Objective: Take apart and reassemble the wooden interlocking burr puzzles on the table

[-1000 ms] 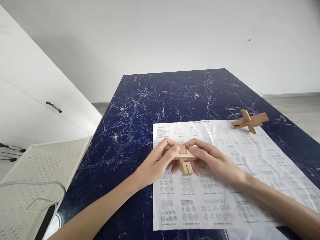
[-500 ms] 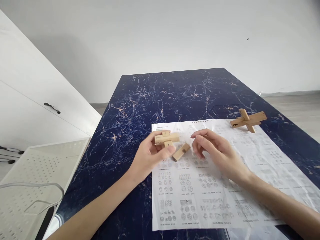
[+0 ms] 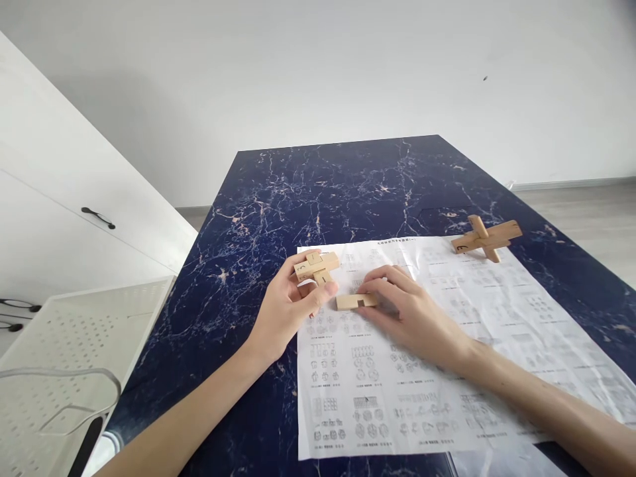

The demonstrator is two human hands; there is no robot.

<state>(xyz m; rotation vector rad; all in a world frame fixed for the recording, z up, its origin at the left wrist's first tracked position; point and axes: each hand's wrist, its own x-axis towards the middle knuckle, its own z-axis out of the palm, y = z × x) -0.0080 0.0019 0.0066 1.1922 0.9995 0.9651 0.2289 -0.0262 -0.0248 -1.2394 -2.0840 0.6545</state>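
My left hand (image 3: 285, 301) is closed on a cross-shaped wooden puzzle assembly (image 3: 316, 266), made of light interlocking pieces with dark numbers on them. To its right lies a single notched wooden block (image 3: 352, 302), its dark notch facing me. The fingers of my right hand (image 3: 402, 298) close round the right end of that block, and the fingertips partly hide it. Under both hands spreads a creased white instruction sheet (image 3: 437, 411) printed with rows of small diagrams.
Another wooden cross-shaped assembly (image 3: 501, 235) stands at the sheet's far right corner. The table (image 3: 322, 185) has a dark blue marbled top. On the left are a white cabinet (image 3: 59, 172) and a perforated cream-coloured surface (image 3: 54, 338) with a grey cable (image 3: 59, 372).
My right hand has moved left and taken hold of the notched block, which has turned to lie level. My left hand has tilted the assembly and shifted slightly left.
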